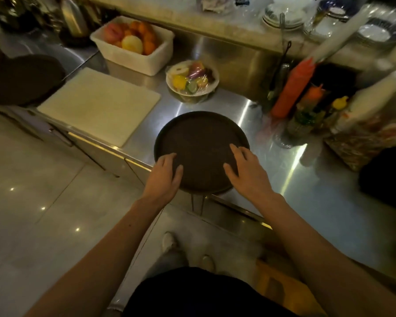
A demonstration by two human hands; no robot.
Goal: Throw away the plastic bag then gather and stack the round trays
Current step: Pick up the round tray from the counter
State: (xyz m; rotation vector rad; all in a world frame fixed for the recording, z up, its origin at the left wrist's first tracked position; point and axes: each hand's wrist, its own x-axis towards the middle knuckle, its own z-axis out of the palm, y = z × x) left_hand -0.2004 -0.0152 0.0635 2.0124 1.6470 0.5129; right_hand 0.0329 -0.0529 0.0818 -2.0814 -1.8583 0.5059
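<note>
A dark brown round tray point(199, 143) lies on the steel counter point(245, 110), its near rim hanging slightly over the front edge. My left hand point(166, 173) rests on the tray's near left rim, fingers spread over the surface. My right hand point(247, 169) lies flat on the tray's right side, fingers apart. Whether either hand grips the rim I cannot tell. Another dark round tray point(25, 78) sits at the far left of the counter, overlapping what looks like a second one behind it. No plastic bag is visible.
A white cutting board point(98, 104) lies left of the tray. Behind it stand a white tub of fruit point(133, 42) and a wrapped bowl of fruit point(192, 80). Sauce bottles point(293, 88), stacked paper cups point(375, 97) and plates point(284, 17) crowd the right. A dark bag point(386, 177) sits at the right edge.
</note>
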